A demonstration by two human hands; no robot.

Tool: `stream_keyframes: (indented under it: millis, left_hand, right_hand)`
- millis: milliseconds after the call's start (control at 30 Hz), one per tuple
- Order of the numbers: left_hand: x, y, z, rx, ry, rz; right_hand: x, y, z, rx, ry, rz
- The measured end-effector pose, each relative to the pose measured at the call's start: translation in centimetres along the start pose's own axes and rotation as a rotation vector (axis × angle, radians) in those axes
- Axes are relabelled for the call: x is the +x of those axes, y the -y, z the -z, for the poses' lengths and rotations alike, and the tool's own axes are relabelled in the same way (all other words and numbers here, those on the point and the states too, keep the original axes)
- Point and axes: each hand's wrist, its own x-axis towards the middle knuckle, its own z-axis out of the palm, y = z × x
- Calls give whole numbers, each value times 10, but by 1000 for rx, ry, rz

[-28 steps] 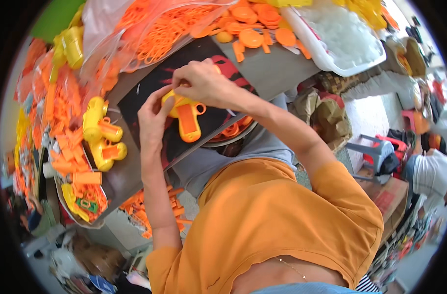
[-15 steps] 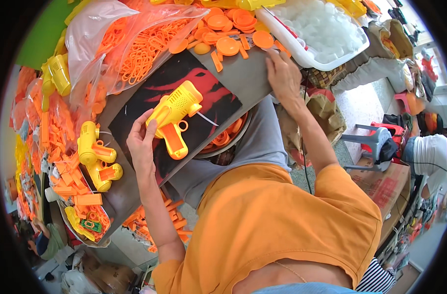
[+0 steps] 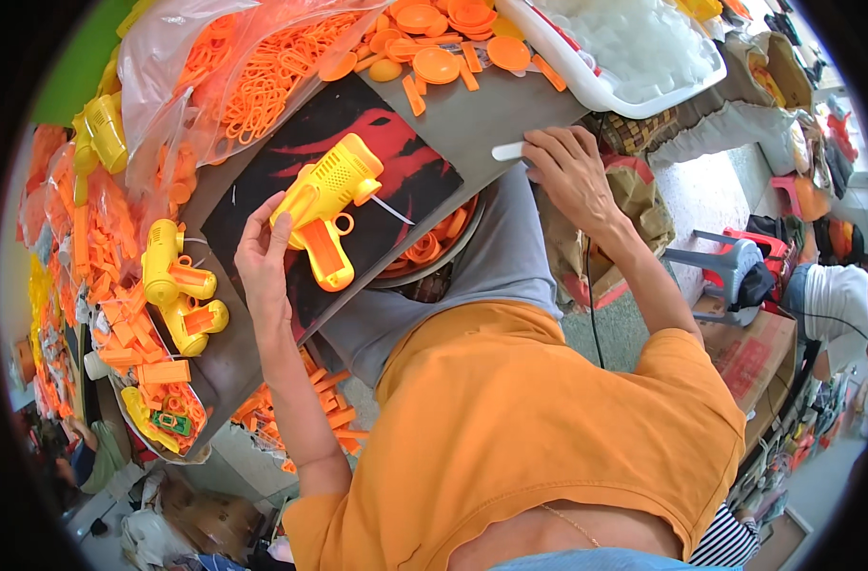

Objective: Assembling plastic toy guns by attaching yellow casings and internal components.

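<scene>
My left hand (image 3: 265, 252) grips the rear end of a yellow toy gun (image 3: 337, 190), thumb and fingers closed round it. This gun has an orange handle panel, a small ring at the trigger and a thin white tube (image 3: 393, 211) sticking out near the front. It lies over a black mat with a red pattern (image 3: 415, 171). Off the table's front edge, my right hand (image 3: 575, 176) pinches a small white rounded strip (image 3: 506, 151); its other end is hidden by the fingers. Two more yellow toy guns (image 3: 167, 271) rest left of my left hand.
Clear bags of orange rings (image 3: 263, 95) and loose orange discs (image 3: 436, 66) crowd the back. A white tray (image 3: 634, 107) holds translucent pieces. Orange blocks (image 3: 134, 333) heap at left. A bowl of orange parts (image 3: 424, 257) sits below the table edge, beside a paper bag (image 3: 634, 219).
My right hand has come back from the table by the orange discs, and a white strip now shows in its fingers. The left hand still holds the toy gun. The whole view has shifted slightly.
</scene>
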Motion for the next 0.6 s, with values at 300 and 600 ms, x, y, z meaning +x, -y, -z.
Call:
stream_keyframes:
  millis: [300, 600]
  left_hand:
    - [4, 6, -12, -44, -10, -59]
    - [0, 1, -39, 345, -202, -494]
  right_hand:
    - [44, 24, 7, 1333, 40, -780]
    - [100, 74, -2, 1814, 183, -762]
